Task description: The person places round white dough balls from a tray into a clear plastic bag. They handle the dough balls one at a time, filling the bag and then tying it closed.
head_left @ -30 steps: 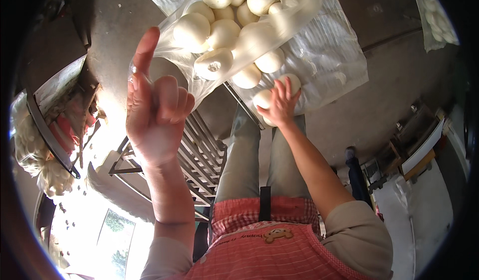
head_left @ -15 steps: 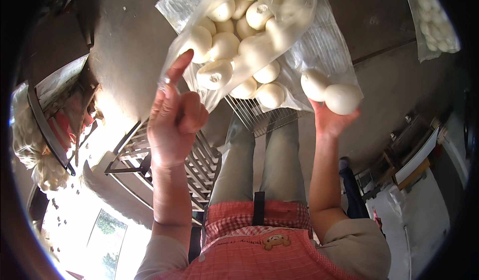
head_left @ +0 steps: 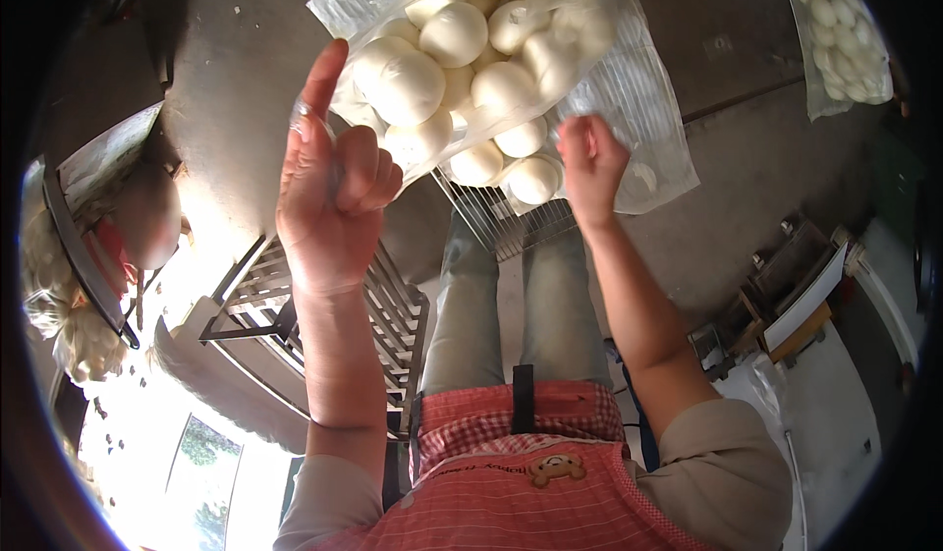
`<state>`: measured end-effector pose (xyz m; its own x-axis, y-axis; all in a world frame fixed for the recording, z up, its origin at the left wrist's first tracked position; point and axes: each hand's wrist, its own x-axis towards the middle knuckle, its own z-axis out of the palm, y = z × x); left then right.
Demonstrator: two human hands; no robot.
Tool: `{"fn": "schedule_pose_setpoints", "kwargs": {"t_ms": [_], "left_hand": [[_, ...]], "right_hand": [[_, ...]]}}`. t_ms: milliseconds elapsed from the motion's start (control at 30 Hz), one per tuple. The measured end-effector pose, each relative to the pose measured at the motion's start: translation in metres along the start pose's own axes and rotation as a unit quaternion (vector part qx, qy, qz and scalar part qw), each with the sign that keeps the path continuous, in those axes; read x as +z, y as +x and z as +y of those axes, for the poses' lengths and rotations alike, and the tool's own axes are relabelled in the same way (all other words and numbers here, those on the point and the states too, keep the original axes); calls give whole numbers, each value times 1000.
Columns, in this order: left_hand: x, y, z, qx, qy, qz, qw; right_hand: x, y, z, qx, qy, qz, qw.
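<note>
A clear plastic bag (head_left: 589,70) holds several smooth white round bulbs (head_left: 454,35) that look like peeled onions. Its mouth gapes toward me. At its left edge my left hand (head_left: 334,178) is closed, index finger stretched upward, with the plastic rim apparently gripped between the other fingers; the exact hold is partly hidden. Right of the bulbs, my right hand (head_left: 594,163) is curled into a slightly blurred fist in front of the plastic, with nothing visible in it. A wire rack (head_left: 501,227) shows under the bag's near side.
A second filled bag of white bulbs (head_left: 840,35) lies at the far right. To my left stand a slatted metal frame (head_left: 393,325) and more bagged white items (head_left: 83,345). A white board (head_left: 805,301) and other equipment sit at the right.
Two white bulbs have left my right hand, which has moved left and closed. A large bulb now sits at the bag's left side. My left hand has shifted slightly left.
</note>
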<state>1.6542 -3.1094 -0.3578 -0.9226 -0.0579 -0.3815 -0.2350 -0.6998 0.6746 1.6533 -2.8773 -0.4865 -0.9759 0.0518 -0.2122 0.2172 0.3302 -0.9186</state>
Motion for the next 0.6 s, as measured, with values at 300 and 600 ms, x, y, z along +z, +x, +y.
{"fn": "schedule_pose_setpoints", "kwargs": {"t_ms": [300, 600], "left_hand": [[9, -1, -10, -19, 22, 14, 999], [9, -2, -8, -48, 19, 16, 999]], "right_hand": [[18, -86, 159, -52, -398, -100, 910], [-85, -223, 72, 25, -167, -58, 984]]}}
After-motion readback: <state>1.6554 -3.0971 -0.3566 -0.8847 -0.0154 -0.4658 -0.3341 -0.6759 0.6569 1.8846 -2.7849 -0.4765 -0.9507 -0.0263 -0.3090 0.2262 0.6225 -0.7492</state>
